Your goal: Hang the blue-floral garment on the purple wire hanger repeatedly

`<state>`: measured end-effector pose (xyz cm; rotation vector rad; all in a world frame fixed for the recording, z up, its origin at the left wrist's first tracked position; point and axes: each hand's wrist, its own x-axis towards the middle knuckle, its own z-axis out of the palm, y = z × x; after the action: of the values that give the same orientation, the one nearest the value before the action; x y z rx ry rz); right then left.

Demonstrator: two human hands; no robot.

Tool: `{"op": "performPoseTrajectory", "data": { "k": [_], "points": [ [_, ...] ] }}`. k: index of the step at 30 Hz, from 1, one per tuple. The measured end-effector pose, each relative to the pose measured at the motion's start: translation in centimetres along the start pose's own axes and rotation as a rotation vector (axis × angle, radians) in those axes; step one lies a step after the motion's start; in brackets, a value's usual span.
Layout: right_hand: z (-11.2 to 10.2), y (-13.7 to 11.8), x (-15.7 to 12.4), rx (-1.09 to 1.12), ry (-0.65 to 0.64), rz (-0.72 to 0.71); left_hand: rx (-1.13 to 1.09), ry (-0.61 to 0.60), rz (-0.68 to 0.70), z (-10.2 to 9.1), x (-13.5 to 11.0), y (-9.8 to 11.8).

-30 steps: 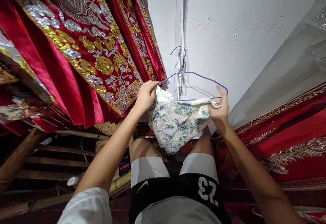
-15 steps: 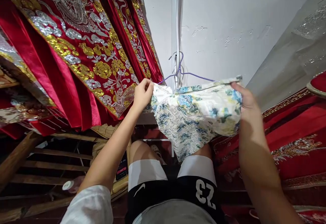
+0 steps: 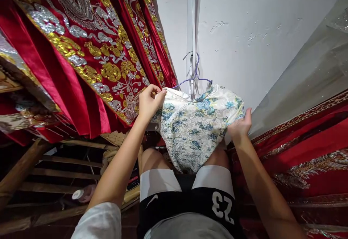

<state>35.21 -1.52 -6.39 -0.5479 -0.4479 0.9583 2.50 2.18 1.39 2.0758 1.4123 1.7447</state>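
Note:
A white garment with blue and green flowers (image 3: 194,126) hangs over a thin purple wire hanger (image 3: 193,76), whose hook is caught on a white pipe on the wall. My left hand (image 3: 149,102) pinches the garment's left shoulder at the hanger's left end. My right hand (image 3: 240,126) grips the garment's right edge, fingers curled under the cloth. The hanger's right arm is hidden under the fabric.
Red satin robes with gold and silver embroidery (image 3: 89,54) hang close on the left, and more red embroidered cloth (image 3: 304,148) lies on the right. A white wall (image 3: 244,32) is straight ahead. Bamboo slats (image 3: 54,166) and a phone (image 3: 133,183) sit low on the left.
My right hand pulled the garment's right side up over the hanger's right arm, then came down along its edge. The cloth now covers most of the hanger. My left hand stayed put.

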Motion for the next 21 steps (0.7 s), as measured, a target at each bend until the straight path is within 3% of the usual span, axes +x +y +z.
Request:
{"op": "performPoseTrajectory", "data": {
  "k": [3, 7, 11, 16, 21],
  "points": [
    [1.5, -1.8, 2.1, -0.098, -0.02, -0.099, 0.03, -0.01, 0.011, 0.2, 0.6, 0.5],
    [4.7, -4.8, 4.8, -0.29, -0.176, -0.181, 0.069, 0.003, 0.035, 0.2, 1.6, 1.5],
    [6.7, -6.5, 5.1, -0.451, -0.221, -0.337, 0.087, -0.014, 0.023, 0.4, 1.3, 2.0],
    [6.3, -7.1, 4.6, -0.407, -0.248, -0.256, 0.081, -0.021, 0.036, 0.9, 0.9, 2.9],
    [4.6, -7.8, 4.8, -0.448, -0.345, -0.194, 0.136, -0.068, 0.127, 1.6, 2.3, 5.4]
  ]
}}
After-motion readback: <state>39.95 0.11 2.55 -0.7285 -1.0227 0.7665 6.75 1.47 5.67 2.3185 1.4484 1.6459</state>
